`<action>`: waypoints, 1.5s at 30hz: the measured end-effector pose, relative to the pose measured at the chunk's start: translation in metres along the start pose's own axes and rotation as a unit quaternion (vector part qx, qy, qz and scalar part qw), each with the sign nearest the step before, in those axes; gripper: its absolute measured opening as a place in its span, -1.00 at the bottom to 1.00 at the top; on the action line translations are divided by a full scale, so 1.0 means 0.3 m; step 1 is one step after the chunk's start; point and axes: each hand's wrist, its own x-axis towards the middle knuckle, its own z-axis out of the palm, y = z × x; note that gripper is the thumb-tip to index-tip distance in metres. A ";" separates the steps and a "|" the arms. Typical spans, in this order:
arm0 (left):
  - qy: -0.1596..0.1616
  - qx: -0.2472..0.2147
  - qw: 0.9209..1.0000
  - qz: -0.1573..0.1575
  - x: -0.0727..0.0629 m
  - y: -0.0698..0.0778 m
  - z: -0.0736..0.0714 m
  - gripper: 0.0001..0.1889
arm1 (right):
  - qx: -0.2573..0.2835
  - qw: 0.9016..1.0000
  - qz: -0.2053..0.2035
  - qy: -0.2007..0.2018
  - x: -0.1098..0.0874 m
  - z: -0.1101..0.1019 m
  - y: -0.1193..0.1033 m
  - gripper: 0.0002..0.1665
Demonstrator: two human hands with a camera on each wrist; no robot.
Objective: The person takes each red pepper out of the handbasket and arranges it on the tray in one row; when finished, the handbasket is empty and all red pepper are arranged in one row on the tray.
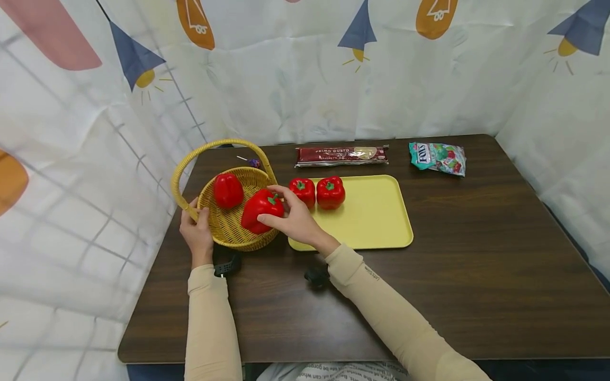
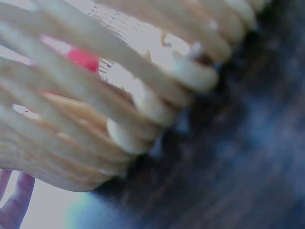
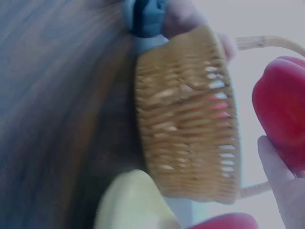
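In the head view my right hand (image 1: pixel 296 218) grips a red bell pepper (image 1: pixel 261 212) by its stem end, above the right part of a yellow wicker basket (image 1: pixel 238 242). Another red bell pepper (image 1: pixel 228 190) lies inside the basket. My left hand (image 1: pixel 197 233) holds the basket's left side, where the handle (image 1: pixel 177 182) meets the rim. Two more red peppers sit side by side on the left of a yellow tray (image 1: pixel 367 211). The right wrist view shows the held pepper (image 3: pixel 283 107) beyond the rim of the basket (image 3: pixel 188 119).
Behind the tray lies a dark red spaghetti packet (image 1: pixel 342 156). A teal candy bag (image 1: pixel 437 158) is at the back right. A lollipop (image 1: pixel 254 163) rests behind the basket. A patterned curtain (image 1: pixel 305 90) stands along the back of the dark wooden table (image 1: pixel 476 296).
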 end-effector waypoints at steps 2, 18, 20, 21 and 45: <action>0.002 0.002 1.000 -0.002 -0.001 -0.001 -0.002 -0.65 | 0.015 1.000 -0.009 -0.003 -0.008 -0.021 -0.011 -0.19; 0.000 -0.007 1.000 -0.013 -0.002 -0.008 -0.004 -0.62 | -0.044 0.997 -0.061 0.015 -0.123 -0.232 -0.081 -0.18; 0.001 -0.010 1.000 -0.016 0.000 -0.012 -0.010 -0.60 | -0.048 0.997 -0.059 0.015 -0.128 -0.246 -0.085 -0.19; 0.001 -0.012 1.000 -0.016 0.002 -0.016 -0.011 -0.60 | -0.049 0.997 -0.058 0.016 -0.129 -0.253 -0.085 -0.20; 0.017 -0.006 1.000 0.001 0.040 -0.113 -0.002 -0.62 | -0.122 0.988 -0.014 0.094 -0.151 -0.488 -0.109 -0.13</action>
